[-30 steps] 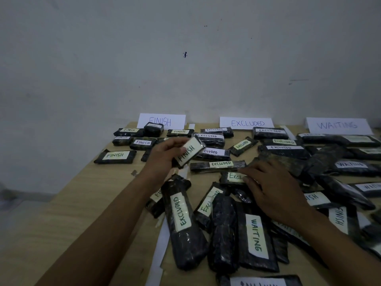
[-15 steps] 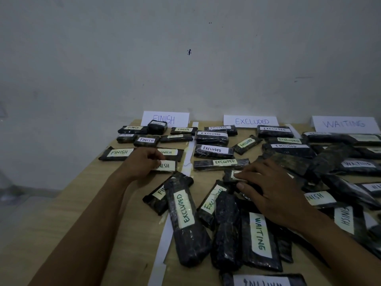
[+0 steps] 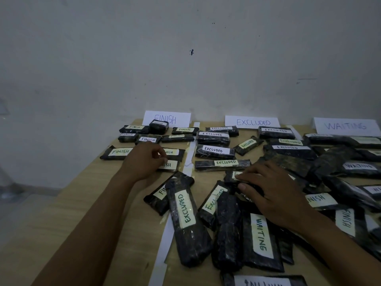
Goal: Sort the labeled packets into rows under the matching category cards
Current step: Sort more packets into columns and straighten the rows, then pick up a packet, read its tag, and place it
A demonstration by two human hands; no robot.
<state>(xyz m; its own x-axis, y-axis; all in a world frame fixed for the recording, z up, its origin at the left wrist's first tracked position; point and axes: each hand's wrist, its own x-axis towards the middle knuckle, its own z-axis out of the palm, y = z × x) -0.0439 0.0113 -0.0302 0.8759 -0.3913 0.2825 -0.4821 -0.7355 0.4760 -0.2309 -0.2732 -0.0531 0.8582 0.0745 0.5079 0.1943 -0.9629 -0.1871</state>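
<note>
Bare desk (image 3: 78, 213) fills the left, its edge running from 7 o'clock up toward the FINISH card (image 3: 167, 118) at the wall. Below that card lie the FINISH rows (image 3: 148, 139). The left hand (image 3: 144, 162) sits on the nearest row, fingers curled over the left end of a FINISH packet (image 3: 171, 165); whether they pinch it or only rest there I cannot tell.

At this hand's 3 o'clock a white paper strip (image 3: 190, 153) divides off the EXCLUDED rows (image 3: 214, 150) under the EXCLUDED card (image 3: 252, 122). At its 5 o'clock a long EXCLUDED packet (image 3: 185, 219) lies slantwise over the strip, leaving only a small patch of open wood beside it.

The right hand (image 3: 274, 195) rests on the unsorted pile (image 3: 226, 234), fingers and thumb grasping a dark packet (image 3: 233, 175) whose label is mostly covered. A WAITING packet (image 3: 260, 234) lies at its 6 o'clock. The WAITING card (image 3: 346, 126) stands at its 1 o'clock, with packets crowding the right edge.
</note>
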